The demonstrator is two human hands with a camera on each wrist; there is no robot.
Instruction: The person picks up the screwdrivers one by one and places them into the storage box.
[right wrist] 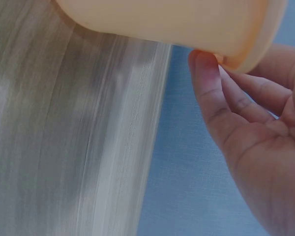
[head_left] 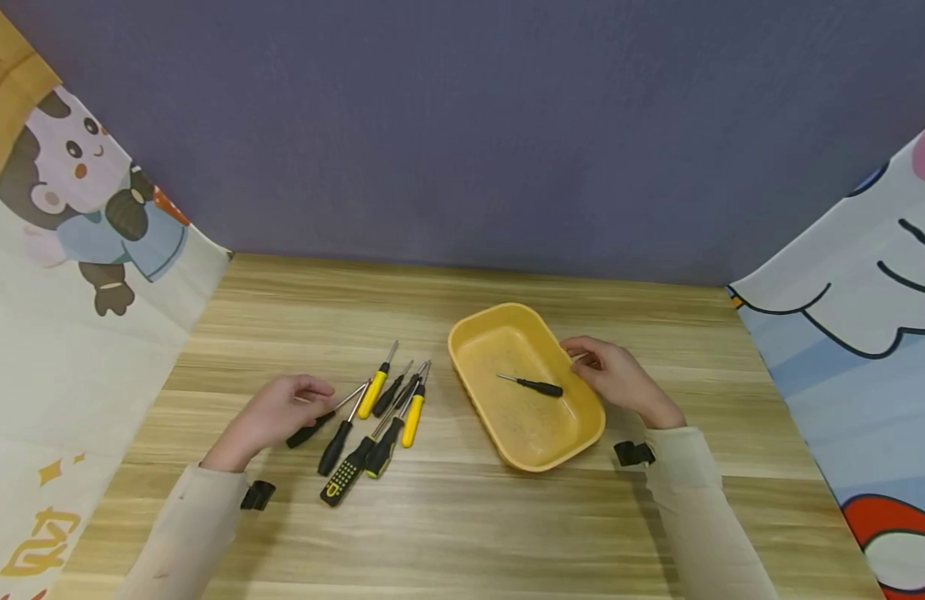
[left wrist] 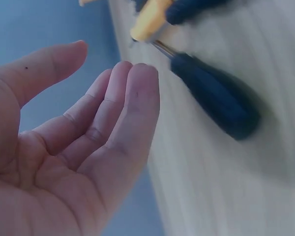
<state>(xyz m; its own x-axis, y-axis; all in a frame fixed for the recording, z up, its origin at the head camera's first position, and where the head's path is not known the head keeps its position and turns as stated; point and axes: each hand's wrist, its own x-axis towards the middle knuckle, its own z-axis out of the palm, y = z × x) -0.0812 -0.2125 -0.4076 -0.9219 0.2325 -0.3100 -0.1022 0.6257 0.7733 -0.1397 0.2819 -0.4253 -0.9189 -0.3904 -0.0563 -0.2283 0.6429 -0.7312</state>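
My left hand (head_left: 278, 412) hovers over the left end of a group of screwdrivers, fingers relaxed and nothing in the palm. Closest to it lies a screwdriver with a black handle (head_left: 305, 433), partly covered by the hand in the head view. In the left wrist view, a dark screwdriver handle (left wrist: 214, 96) lies beyond the fingertips. At its edge, a yellow plastic basin (head_left: 473, 387) is held by my right hand (head_left: 620, 379). The right wrist view shows fingers pinching the basin's rim (right wrist: 258, 42). Inside the basin lies a small black screwdriver (head_left: 540, 387).
Several more screwdrivers lie between the left hand and the basin, including a yellow-handled one (head_left: 373, 393), another yellow one (head_left: 413, 421) and a thick black handle with yellow dots (head_left: 346, 473). A dark wall (head_left: 462, 150) rises behind the wooden table (head_left: 462, 533).
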